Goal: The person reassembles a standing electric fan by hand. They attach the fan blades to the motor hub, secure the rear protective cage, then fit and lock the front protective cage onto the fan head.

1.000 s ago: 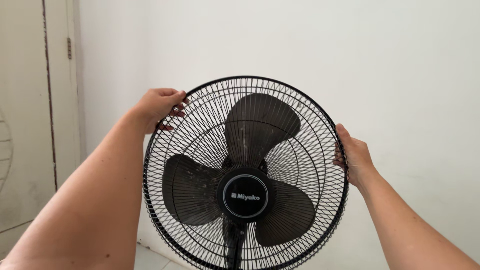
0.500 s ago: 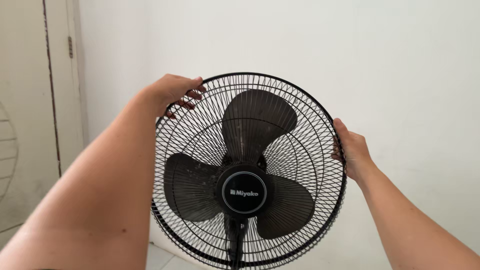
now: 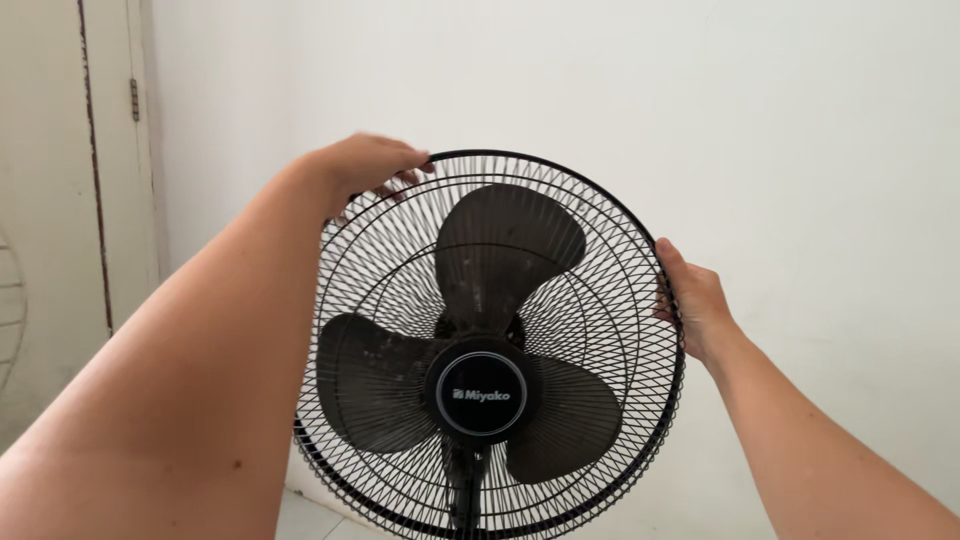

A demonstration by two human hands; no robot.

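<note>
A black standing fan faces me, with a round wire grille (image 3: 600, 230), three dusty dark blades (image 3: 505, 245) and a round black hub cap (image 3: 482, 395). My left hand (image 3: 365, 165) grips the grille's rim at the upper left, fingers curled over the wires. On the rim's right side my right hand (image 3: 690, 300) holds the edge, fingers wrapped behind it. The fan's pole (image 3: 465, 500) shows below the hub.
A white wall (image 3: 780, 120) stands right behind the fan. A pale door with a hinge (image 3: 133, 100) is at the left. Curved wire of another grille (image 3: 10, 300) shows at the left edge. White floor tiles (image 3: 310, 515) lie below.
My left hand has slid along the rim toward the top of the grille. The right hand has moved slightly up the right rim. The fan head has shifted a little.
</note>
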